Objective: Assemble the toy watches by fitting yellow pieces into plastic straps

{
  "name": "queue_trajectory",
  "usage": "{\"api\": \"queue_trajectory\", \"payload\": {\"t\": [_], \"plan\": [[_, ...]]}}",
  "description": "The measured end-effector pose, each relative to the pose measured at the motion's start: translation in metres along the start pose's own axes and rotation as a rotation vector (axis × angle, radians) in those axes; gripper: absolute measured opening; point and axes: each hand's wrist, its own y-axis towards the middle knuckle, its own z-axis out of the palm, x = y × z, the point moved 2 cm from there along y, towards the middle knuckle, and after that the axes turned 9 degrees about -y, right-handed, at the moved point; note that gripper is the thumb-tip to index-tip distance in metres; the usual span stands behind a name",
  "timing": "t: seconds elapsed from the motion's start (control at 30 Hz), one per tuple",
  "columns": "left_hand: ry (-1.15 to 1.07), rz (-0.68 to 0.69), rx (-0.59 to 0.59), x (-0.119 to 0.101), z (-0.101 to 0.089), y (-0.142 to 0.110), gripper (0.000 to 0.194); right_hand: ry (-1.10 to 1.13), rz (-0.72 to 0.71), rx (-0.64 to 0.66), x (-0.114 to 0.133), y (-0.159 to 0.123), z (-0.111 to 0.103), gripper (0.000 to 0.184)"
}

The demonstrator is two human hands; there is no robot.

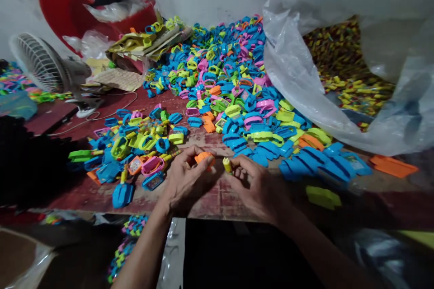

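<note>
Over this worn red tabletop [169, 104], left hand [183, 179] pinches an orange plastic casing [205, 160], right hand [259, 185] pinches a yellow plastic piece [227, 165], which a slack grip could drop!

Smooth plastic orange piece [205, 157], scuffed tabletop [214, 202]

There are two hands [183, 177], two held pieces [204, 160] and one fan [42, 63].
</note>
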Motion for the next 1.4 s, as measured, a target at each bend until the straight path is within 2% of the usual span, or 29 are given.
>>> {"api": "queue_trajectory", "payload": {"t": [0.1, 0.23, 0.33, 0.43, 0.53, 0.63, 0.83, 1.13, 1.4], "plan": [[-0.091, -0.087, -0.001, 0.002, 0.009, -0.009, 0.028, 0.018, 0.000, 0.069, 0.001, -0.011, -0.002, 0.006], [-0.367, -0.249, 0.150, 0.014, 0.025, -0.013, 0.035, 0.009, -0.122, 0.026, -0.004, -0.018, -0.015, 0.027], [-0.529, -0.264, 0.197, 0.024, 0.036, -0.015, 0.032, 0.059, -0.182, 0.029, -0.007, -0.016, -0.023, 0.027], [-0.481, -0.286, 0.195, 0.028, 0.041, -0.019, 0.030, 0.037, -0.158, 0.016, -0.014, -0.016, -0.027, 0.025], [-0.306, -0.285, 0.214, 0.025, 0.043, -0.025, 0.031, -0.002, -0.161, 0.018, -0.022, -0.017, -0.029, 0.022], [-0.199, -0.285, 0.239, 0.024, 0.044, -0.027, 0.030, 0.063, -0.143, 0.054, -0.029, -0.016, -0.029, 0.019], [-0.304, -0.388, 0.395, 0.029, 0.042, -0.023, 0.030, 0.245, -0.101, 0.087, -0.032, -0.014, -0.033, 0.016], [-0.305, -0.411, 0.455, 0.032, 0.043, -0.031, 0.030, 0.349, -0.136, 0.094, -0.037, -0.022, -0.027, 0.012], [-0.312, -0.389, 0.504, 0.033, 0.039, -0.035, 0.028, 0.420, -0.051, 0.142, -0.028, -0.025, -0.033, 0.011]]}}
